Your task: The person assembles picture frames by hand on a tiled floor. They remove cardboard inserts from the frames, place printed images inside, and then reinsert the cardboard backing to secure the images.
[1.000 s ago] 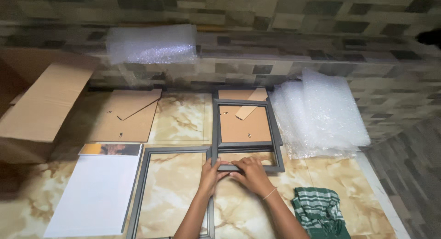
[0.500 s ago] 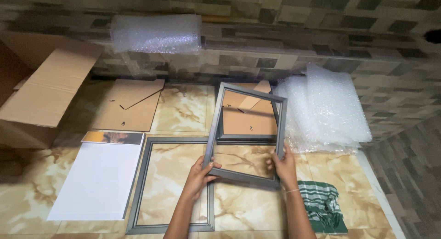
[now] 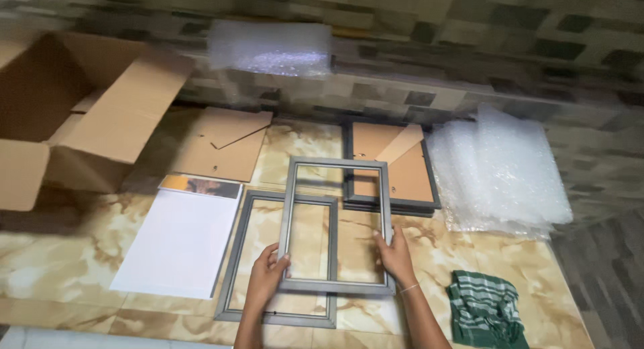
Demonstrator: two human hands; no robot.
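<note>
On the marbled beige floor tiles (image 3: 80,255), seen from the head camera, both hands hold an empty grey rectangular picture frame (image 3: 335,223) just above a second, matching grey frame (image 3: 278,258) lying flat. The left hand (image 3: 267,276) grips the held frame's lower left corner, fingers curled over its edge; the right hand (image 3: 396,255) clasps the lower right side, fingers wrapped around the rail. Behind it lies a stack of dark frames with brown backing board (image 3: 389,168). To the left sit white sheets of paper (image 3: 178,245), a loose brown backing board (image 3: 225,144) and an open cardboard box (image 3: 87,114). Bubble wrap sheets (image 3: 500,171) lie right, a green striped cloth (image 3: 484,312) near the right wrist.
</note>
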